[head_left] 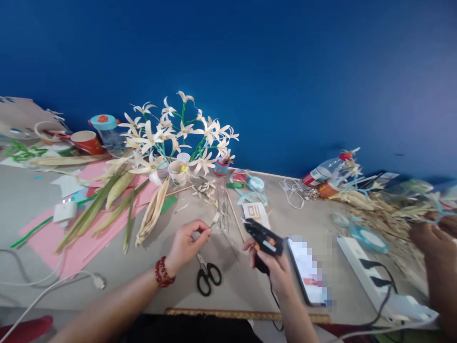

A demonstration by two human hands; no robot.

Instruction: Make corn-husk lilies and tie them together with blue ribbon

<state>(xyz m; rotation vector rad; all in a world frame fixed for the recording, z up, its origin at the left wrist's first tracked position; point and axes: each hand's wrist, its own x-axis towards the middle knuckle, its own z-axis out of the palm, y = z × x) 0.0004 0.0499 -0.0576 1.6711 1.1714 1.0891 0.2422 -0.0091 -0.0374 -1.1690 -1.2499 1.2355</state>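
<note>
My left hand (190,242), with a red bead bracelet at its wrist, pinches a small pale flower piece (215,219) with a bit of green at its base. In my right hand (276,267) is a black hot glue gun (264,239), its nozzle pointing left toward the flower piece but apart from it. Black-handled scissors (207,277) lie between my forearms, their blades partly hidden by my left hand. Thin wires (224,209) rest on the table just beyond. Behind them stand pale husk flowers (185,128) on green stems.
Pink paper (85,247) with corn husks (117,190) on it lies at left. A phone (309,271) and a white power strip (360,271) are at right. A co-worker's hand (433,238) shows at the right edge. A plastic bottle (323,171) leans near the blue wall.
</note>
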